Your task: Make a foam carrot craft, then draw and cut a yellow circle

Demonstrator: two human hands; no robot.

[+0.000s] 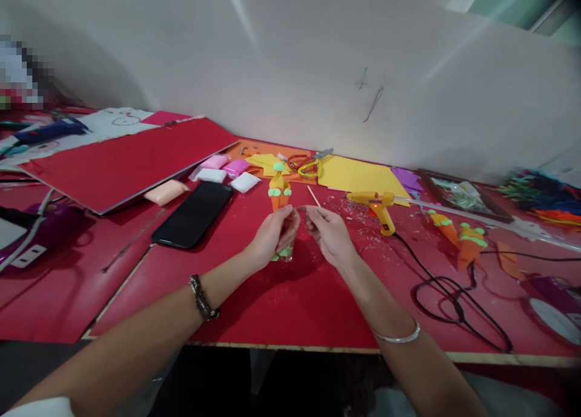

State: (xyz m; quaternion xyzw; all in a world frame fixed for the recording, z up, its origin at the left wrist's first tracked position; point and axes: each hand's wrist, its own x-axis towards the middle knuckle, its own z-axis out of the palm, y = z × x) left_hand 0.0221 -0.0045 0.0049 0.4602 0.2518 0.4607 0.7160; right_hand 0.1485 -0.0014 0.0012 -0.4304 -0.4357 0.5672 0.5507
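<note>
My left hand (278, 232) is closed, its fingers curled and its thumb tip close to my right hand. Just beyond it is an orange paper cone (280, 200) with a yellow top and light green balls; its lower end is hidden behind the hand, so I cannot tell whether it is held or lies on the table. Light green clay (284, 253), seemingly in clear plastic, shows under the left hand. My right hand (329, 232) is closed in a pinch, fingertips near the left ones; whatever is between them is too small to make out. A thin wooden stick (313, 195) lies beyond.
A yellow glue gun (373, 205) with a coiled black cord lies right, near two finished-looking orange cones (471, 244). Left are a black phone (193, 214), clay packets (211, 175) and a red board (131, 160). Scissors (311, 163) and yellow sheets (363, 178) lie behind.
</note>
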